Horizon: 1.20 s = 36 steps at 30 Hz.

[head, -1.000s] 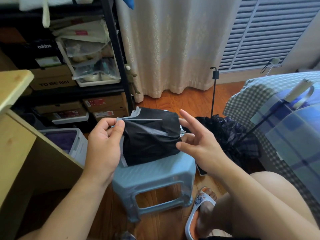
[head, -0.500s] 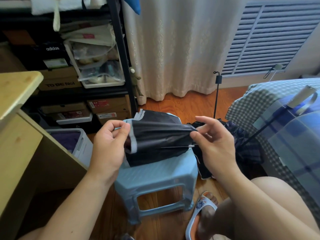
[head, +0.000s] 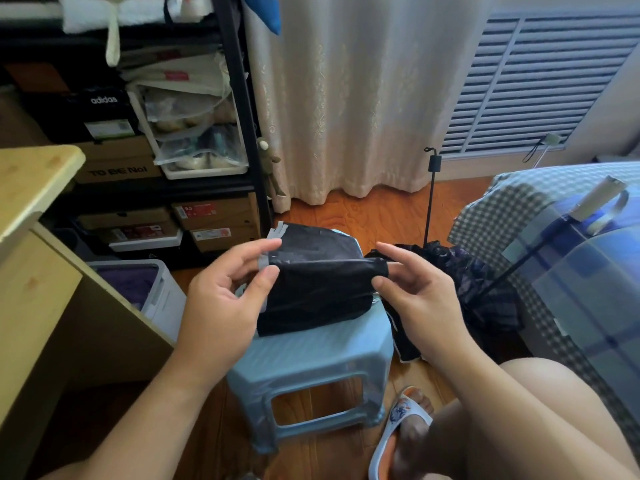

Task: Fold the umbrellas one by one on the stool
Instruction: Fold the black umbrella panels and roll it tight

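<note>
Head view: shelf boxes read "adidas" (head: 104, 99) and "TO BE No.1" (head: 118, 172), second one blurry. Left hand (head: 221, 299) and right hand (head: 415, 296) pinch opposite ends of black umbrella (head: 318, 289), held just above blue stool (head: 311, 362).

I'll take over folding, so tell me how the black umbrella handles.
The black umbrella is probably floppy: its cloth sags and creases between the left hand and right hand. It seems light, held by the fingers alone. The cloth may slip.
</note>
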### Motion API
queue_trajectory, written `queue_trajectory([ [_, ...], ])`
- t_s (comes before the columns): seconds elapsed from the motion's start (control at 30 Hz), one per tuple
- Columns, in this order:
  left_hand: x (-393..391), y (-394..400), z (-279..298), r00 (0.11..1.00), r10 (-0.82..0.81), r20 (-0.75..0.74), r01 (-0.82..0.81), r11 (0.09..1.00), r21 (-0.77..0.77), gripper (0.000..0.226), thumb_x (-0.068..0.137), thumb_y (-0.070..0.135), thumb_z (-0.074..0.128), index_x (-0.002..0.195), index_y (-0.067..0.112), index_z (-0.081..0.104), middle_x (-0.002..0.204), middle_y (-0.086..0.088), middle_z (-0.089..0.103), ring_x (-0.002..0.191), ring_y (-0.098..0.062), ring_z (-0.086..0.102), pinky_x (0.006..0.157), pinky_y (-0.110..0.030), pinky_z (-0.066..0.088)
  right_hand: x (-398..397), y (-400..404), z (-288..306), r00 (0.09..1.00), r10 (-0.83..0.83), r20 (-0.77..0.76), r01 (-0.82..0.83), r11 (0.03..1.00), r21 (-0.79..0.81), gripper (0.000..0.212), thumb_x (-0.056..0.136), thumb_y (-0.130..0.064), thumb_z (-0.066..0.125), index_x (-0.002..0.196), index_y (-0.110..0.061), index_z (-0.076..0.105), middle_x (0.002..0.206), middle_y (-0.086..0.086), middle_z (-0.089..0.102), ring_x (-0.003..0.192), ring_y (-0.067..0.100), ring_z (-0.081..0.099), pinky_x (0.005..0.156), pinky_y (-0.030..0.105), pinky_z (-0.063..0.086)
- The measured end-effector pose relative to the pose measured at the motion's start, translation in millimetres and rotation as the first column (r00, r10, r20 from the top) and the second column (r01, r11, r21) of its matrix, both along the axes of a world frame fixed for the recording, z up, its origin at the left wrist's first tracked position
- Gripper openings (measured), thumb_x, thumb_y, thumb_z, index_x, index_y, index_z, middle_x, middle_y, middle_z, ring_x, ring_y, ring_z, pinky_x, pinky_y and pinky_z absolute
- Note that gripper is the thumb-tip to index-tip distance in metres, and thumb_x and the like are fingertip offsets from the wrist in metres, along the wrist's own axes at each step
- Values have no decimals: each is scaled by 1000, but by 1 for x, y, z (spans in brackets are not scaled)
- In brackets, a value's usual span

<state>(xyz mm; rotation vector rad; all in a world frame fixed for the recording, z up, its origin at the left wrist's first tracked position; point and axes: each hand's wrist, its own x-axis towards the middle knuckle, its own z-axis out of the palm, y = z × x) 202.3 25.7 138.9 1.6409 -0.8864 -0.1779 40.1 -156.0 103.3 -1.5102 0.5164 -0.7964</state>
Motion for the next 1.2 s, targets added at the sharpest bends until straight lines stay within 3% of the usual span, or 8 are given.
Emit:
queue_trajectory([
  [0.13, 2, 4, 3, 995, 37, 89, -35, 999, -26, 38, 94, 11, 66, 121, 36, 65, 119, 24, 69, 114, -1, 66, 91, -14, 53, -5, -9, 0, 995, -97, 19, 98, 995, -33, 31, 93, 10, 65, 108, -16, 74, 97, 3, 79, 93, 20, 75, 87, 34, 61],
  [0.27, 1, 4, 3, 996, 29, 84, -25, 999, -48, 38, 93, 11, 66, 122, 35, 65, 119, 25, 69, 113, -1, 67, 88, -10, 52, -5, -17, 0, 999, 32, -34, -27, 988, 153, 29, 102, -9, 60, 126, -22, 69, 102, 10, 76, 102, 29, 72, 96, 43, 56],
  [0.4, -1, 2, 3, 999, 6, 41, -3, 998, -69, 35, 93, 13, 66, 121, 34, 66, 115, 21, 72, 112, -4, 68, 87, -13, 54, -4, -8, -3, 990, 20, -139, -35, 994, -104, 39, 93, -7, 74, 121, -32, 71, 88, -2, 73, 87, 15, 71, 84, 33, 57],
  [0.57, 3, 2, 0, 999, -28, 37, 30, 998, -50, 32, 92, 14, 66, 119, 31, 68, 111, 21, 73, 108, -5, 70, 86, -15, 55, -3, -6, -1, 999, 31, -24, -32, 999, -42, 44, 89, 3, 74, 115, -32, 75, 98, 6, 76, 93, 25, 74, 87, 34, 59],
  [0.73, 4, 4, -1, 999, -20, 46, 22, 999, -42, 30, 91, 14, 67, 116, 30, 70, 113, 19, 73, 108, -4, 70, 89, -17, 55, -4, -3, 0, 993, -100, -61, 92, 988, -122, 40, 88, 4, 75, 110, -29, 75, 87, 4, 77, 85, 19, 75, 82, 32, 59],
  [0.9, 5, 4, -2, 999, -18, 47, 20, 999, -39, 28, 91, 14, 67, 116, 28, 71, 113, 17, 73, 109, -6, 70, 88, -19, 56, -5, 1, 2, 995, -78, -65, 68, 988, -142, 48, 91, 0, 72, 124, -34, 66, 91, -1, 80, 92, 18, 76, 90, 33, 60],
  [1.07, 2, 4, 0, 998, -21, 58, 23, 999, -37, 29, 91, 16, 66, 114, 33, 69, 115, 19, 72, 109, -3, 69, 88, -14, 54, -6, 2, 3, 992, 29, -121, -43, 993, -114, 60, 96, -7, 69, 138, -46, 51, 99, 6, 79, 100, 25, 74, 98, 40, 58],
  [1.2, 1, 3, 0, 999, -15, 50, 17, 999, -48, 29, 91, 14, 66, 113, 33, 69, 113, 20, 72, 109, -3, 69, 86, -13, 54, -2, 7, 2, 991, -9, -134, -12, 987, -160, 61, 90, 1, 74, 131, -39, 53, 101, -8, 79, 101, 10, 74, 94, 29, 57],
])
